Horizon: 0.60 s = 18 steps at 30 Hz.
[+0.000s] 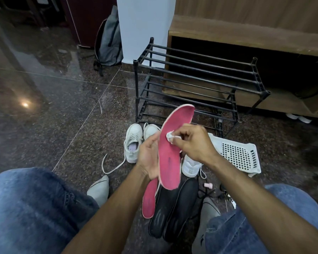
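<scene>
My left hand [148, 158] grips a pink insole [173, 143] by its left edge and holds it upright over the floor, toe end up. My right hand [191, 142] pinches a small white wad [170, 135] of cloth or tissue and presses it on the pink face of the insole, about a third of the way down. A second pink insole [150, 200] lies on the floor under my hands. Two black insoles [174, 208] lie side by side right of it.
White sneakers [134, 142] with loose laces stand beyond my hands. A black metal shoe rack [196, 83] stands behind them, against a wooden cabinet [246, 33]. A white perforated basket [237, 153] lies at the right. A small pink bottle [208, 185] and a grey backpack [109, 41] are also here.
</scene>
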Each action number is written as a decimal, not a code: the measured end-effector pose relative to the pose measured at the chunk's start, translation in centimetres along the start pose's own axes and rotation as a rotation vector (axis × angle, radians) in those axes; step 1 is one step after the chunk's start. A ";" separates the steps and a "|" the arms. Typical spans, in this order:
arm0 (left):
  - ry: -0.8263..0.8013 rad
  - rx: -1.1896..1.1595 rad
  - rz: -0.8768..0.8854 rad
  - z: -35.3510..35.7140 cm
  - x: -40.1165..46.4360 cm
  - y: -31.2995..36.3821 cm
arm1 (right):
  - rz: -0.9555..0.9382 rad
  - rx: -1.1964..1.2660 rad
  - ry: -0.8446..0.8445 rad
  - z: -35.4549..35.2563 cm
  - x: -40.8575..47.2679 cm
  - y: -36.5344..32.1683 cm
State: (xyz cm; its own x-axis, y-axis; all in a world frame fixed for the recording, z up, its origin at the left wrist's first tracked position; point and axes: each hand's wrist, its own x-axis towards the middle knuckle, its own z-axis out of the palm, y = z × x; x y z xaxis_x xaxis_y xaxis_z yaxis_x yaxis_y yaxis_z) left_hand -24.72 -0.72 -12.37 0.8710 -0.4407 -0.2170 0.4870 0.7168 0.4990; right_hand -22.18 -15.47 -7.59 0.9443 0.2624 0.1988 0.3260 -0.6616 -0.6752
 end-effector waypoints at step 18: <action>0.139 0.003 -0.078 -1.2 1.4 -1.1 | -0.147 -0.353 -0.127 1.4 -1.5 -1.4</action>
State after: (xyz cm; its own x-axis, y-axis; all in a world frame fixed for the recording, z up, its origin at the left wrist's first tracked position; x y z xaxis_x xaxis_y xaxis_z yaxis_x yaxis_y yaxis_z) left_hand -23.92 -1.46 -14.26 0.8314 -0.4155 -0.3690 0.5531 0.6819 0.4787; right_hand -24.09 -13.95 -7.99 0.8806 0.4421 0.1704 0.4734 -0.8056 -0.3562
